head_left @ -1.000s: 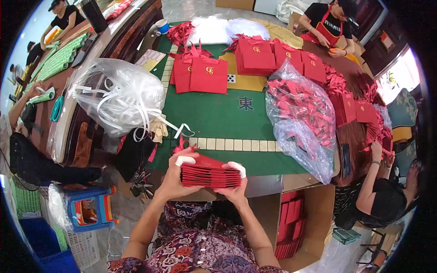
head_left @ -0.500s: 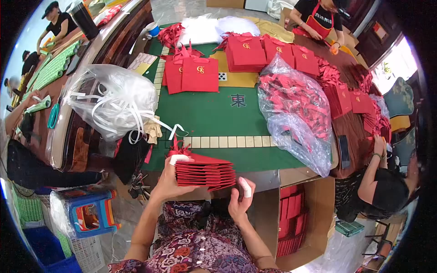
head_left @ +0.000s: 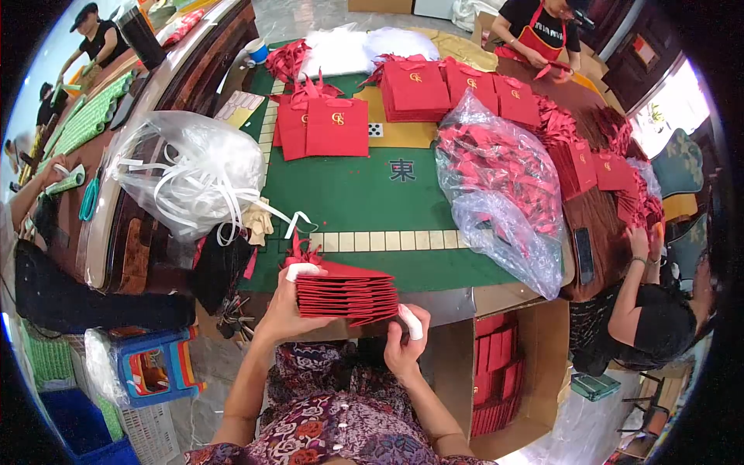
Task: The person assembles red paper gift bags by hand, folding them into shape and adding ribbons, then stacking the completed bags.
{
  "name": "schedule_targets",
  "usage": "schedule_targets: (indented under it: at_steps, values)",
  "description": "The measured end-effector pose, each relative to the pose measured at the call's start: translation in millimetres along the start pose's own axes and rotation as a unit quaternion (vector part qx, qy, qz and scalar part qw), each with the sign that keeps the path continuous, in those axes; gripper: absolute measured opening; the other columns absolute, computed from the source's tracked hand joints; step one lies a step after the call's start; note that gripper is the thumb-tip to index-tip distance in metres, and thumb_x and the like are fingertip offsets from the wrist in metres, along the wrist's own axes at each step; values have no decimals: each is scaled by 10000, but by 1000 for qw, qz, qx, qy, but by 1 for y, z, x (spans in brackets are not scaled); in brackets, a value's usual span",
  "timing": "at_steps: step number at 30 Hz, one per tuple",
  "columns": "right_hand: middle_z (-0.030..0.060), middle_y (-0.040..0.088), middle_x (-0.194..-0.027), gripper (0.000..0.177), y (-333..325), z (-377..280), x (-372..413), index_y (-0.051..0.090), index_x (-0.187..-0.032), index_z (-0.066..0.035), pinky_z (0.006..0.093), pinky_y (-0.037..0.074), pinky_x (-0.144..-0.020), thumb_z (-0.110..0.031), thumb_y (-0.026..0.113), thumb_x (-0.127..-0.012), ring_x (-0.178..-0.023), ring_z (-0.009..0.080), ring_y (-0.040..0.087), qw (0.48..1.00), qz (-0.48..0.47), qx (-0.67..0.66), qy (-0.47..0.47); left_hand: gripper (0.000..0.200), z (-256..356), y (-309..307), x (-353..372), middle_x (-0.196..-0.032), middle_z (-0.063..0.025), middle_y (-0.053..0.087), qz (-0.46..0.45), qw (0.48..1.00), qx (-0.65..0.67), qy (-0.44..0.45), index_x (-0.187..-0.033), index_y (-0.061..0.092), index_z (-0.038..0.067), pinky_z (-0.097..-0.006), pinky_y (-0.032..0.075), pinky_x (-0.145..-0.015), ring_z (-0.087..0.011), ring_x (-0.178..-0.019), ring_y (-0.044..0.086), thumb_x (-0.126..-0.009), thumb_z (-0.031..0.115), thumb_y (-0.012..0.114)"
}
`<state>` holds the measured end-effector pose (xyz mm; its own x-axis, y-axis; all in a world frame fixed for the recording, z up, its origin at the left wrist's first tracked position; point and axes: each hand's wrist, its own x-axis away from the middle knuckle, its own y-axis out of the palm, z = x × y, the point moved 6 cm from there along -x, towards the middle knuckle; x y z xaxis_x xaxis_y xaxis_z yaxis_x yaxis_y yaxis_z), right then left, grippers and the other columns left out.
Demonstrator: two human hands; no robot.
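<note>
Red stack, right hand half-curled

- Shows "東" in dark strokes, printed on the green mat.
- Reads "GS" in gold on the front bag, standing at the mat's left side.
- Bears part of the same gold mark on the bag behind, partly covered.
- Repeats "GS" in gold on the back bag stack, and again on the middle bag stack and the third bag stack beside it.
- Carries gold marks, small, on the right-hand bags.
- Displays black dots on the white square.
- Has pale lettering, too small to read, on a co-worker's black shirt.
</note>
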<state>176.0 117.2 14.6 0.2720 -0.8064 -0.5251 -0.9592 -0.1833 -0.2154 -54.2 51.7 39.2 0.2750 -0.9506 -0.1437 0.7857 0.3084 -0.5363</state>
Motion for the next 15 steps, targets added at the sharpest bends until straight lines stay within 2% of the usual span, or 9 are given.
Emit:
schedule_targets:
  at_steps: [10,12,15]
  values:
    - [172,567,-1164,391,4,4,-8,554,-1263,26,397,460,-911,-88,622,-896,-1031,310,559,1000,-30,1,-3,798,-4,1,1,-1198,-119,570,1,1000,15,-6,-1223,442,66,-363,462,-978,-224,-1129,578,-588,155,918]
    - [173,566,-1168,411,4,6,-9,542,-1278,29,395,458,-916,-94,624,-894,-1038,310,558,999,-34,-3,-5,772,-7,2,2,-1211,-105,576,-4,997,62,-36,-1232,470,80,-407,374,-1062,-303,-1220,464,-605,221,899]
    - [195,520,-1216,418,4,4,-13,500,-1310,35,395,435,-946,-173,563,-953,-1077,305,531,999,-43,-4,-9,764,-4,1,1,-1212,-104,579,-2,997,66,-32,-1226,481,79,-407,374,-1054,-306,-1214,466,-604,225,899]
